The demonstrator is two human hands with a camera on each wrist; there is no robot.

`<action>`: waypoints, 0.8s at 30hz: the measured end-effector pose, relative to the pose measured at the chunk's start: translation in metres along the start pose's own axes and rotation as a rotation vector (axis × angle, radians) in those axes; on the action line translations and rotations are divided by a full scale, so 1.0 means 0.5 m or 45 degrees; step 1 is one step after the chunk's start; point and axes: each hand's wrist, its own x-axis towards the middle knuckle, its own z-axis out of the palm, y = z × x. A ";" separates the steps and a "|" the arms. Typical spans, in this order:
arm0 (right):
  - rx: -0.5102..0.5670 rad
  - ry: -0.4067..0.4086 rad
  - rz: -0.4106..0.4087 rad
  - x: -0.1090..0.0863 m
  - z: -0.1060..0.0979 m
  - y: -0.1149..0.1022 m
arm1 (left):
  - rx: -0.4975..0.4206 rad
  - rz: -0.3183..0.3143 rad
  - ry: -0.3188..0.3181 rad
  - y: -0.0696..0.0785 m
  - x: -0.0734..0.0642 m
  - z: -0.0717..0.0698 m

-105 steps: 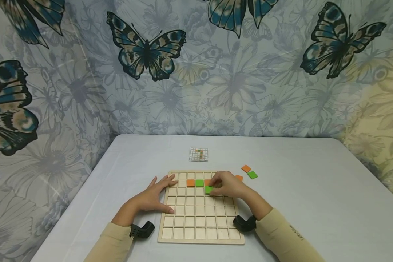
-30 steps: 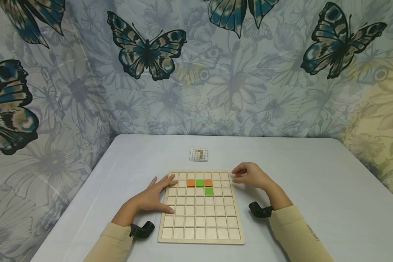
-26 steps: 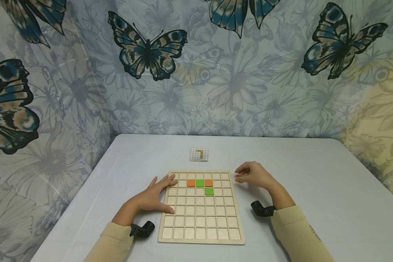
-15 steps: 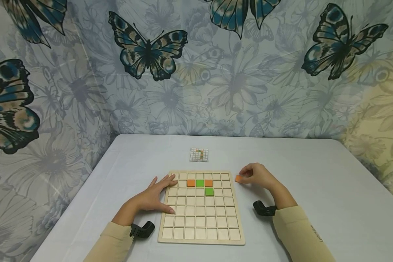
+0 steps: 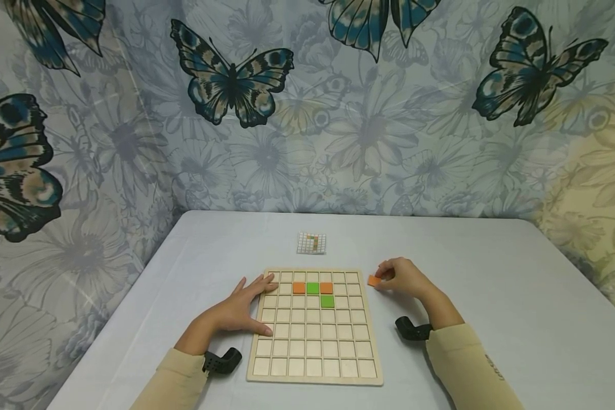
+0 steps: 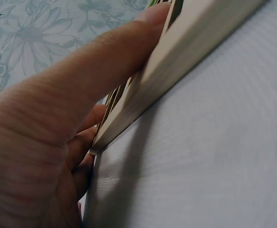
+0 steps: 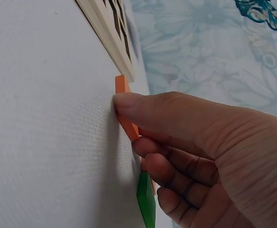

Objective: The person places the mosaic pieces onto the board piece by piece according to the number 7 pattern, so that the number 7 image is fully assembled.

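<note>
A wooden grid board (image 5: 315, 380) lies on the white table. Set in its cells are two orange tiles, one of them the left orange tile (image 5: 299, 288), and two green tiles, the upper green tile (image 5: 312, 288) between the orange ones and the lower green tile (image 5: 327, 301) a row nearer. My left hand (image 5: 241, 307) rests along the board's left edge, fingers spread, thumb on the rim. Right of the board my right hand (image 5: 405, 279) pinches a loose orange tile (image 7: 123, 109) between thumb and fingers, close over the table.
A small printed grid card (image 5: 311, 243) lies beyond the board. In the right wrist view a loose green tile (image 7: 146, 202) sits beside my right fingers, with an orange tile partly hidden behind it; the hand hides both in the head view. A patterned butterfly cloth hangs behind the table.
My right hand has left the lower green tile in its cell and moved right, off the board, to the orange tile, whose corner now shows past the fingertips. My left hand stays in place.
</note>
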 end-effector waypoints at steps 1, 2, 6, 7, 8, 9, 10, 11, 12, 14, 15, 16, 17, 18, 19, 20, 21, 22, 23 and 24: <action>0.002 -0.001 0.001 0.000 0.001 0.001 | -0.001 -0.001 0.001 0.000 -0.001 0.000; 0.005 -0.002 0.003 0.000 0.002 0.001 | 0.000 0.000 0.002 0.000 -0.001 0.001; 0.010 -0.001 0.008 0.000 0.005 0.001 | -0.010 0.008 0.000 -0.002 -0.003 0.001; 0.009 -0.003 0.007 0.000 0.005 0.001 | -0.012 0.010 0.000 -0.002 -0.004 0.001; 0.010 -0.003 0.007 0.000 0.006 0.002 | -0.014 0.012 -0.001 -0.003 -0.004 0.000; 0.013 -0.004 0.009 0.000 0.006 0.002 | -0.014 0.014 -0.002 -0.003 -0.005 0.000; 0.012 -0.003 0.007 0.000 0.006 0.002 | -0.010 0.016 -0.002 -0.003 -0.004 0.000; 0.010 -0.004 0.004 0.000 0.006 0.002 | -0.007 0.018 0.000 -0.002 -0.004 0.000; 0.012 -0.003 0.005 0.000 0.006 0.003 | -0.004 0.017 0.000 -0.002 -0.004 -0.001; 0.007 0.001 0.001 0.001 0.006 0.003 | 0.000 0.018 0.002 -0.001 -0.003 -0.002; 0.005 0.000 0.000 0.001 0.006 0.003 | 0.002 0.017 0.003 0.000 -0.003 -0.002; 0.003 0.000 -0.002 0.002 0.005 0.004 | 0.002 0.017 0.005 0.000 -0.003 -0.002; 0.002 -0.001 -0.003 0.002 0.005 0.004 | 0.001 0.016 0.005 0.000 -0.003 -0.003; -0.001 -0.001 -0.004 0.003 0.005 0.004 | 0.002 0.016 0.005 0.000 -0.003 -0.002; -0.004 -0.001 -0.007 0.003 0.005 0.004 | 0.002 0.017 0.005 0.000 -0.002 -0.002; -0.004 0.000 -0.006 0.003 0.005 0.004 | 0.000 0.016 0.003 0.000 -0.002 -0.001; -0.004 0.001 -0.007 0.003 0.005 0.005 | 0.002 0.016 0.003 -0.001 -0.002 -0.001; -0.006 0.003 -0.009 0.003 0.004 0.005 | 0.002 0.017 0.003 -0.001 -0.001 0.000; -0.006 0.004 -0.009 0.004 0.004 0.005 | 0.003 0.015 0.002 -0.001 -0.001 0.000; -0.005 0.005 -0.009 0.004 0.004 0.004 | 0.003 0.013 0.002 -0.002 0.000 0.000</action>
